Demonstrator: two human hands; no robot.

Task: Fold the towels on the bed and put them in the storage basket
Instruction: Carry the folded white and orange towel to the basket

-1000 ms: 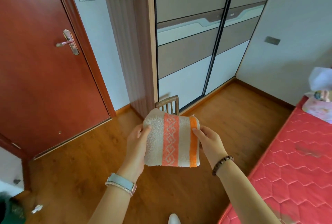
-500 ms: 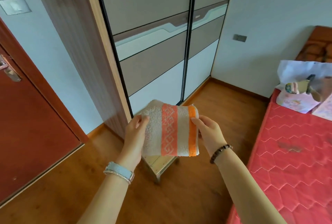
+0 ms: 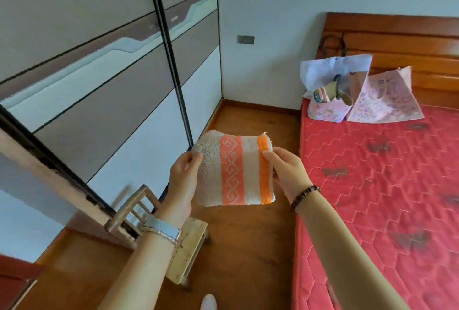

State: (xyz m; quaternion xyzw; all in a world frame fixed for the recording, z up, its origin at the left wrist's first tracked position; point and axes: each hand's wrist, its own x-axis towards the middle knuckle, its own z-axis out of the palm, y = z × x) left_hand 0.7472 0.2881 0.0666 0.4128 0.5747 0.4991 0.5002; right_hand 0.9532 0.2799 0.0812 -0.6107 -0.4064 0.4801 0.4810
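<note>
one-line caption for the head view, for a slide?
Both hands, left hand and right hand, hold a folded orange-striped towel above the wooden floor beside the red mattress.

We look through one wide-angle camera on the person's head, facing forward and down. The left hand (image 3: 182, 180), right hand (image 3: 289, 173) and the towel (image 3: 233, 170) they grip sit close beneath us. The wardrobe doors (image 3: 99, 73) curve away on our left, and the bed (image 3: 385, 185) lies on our right.
</note>
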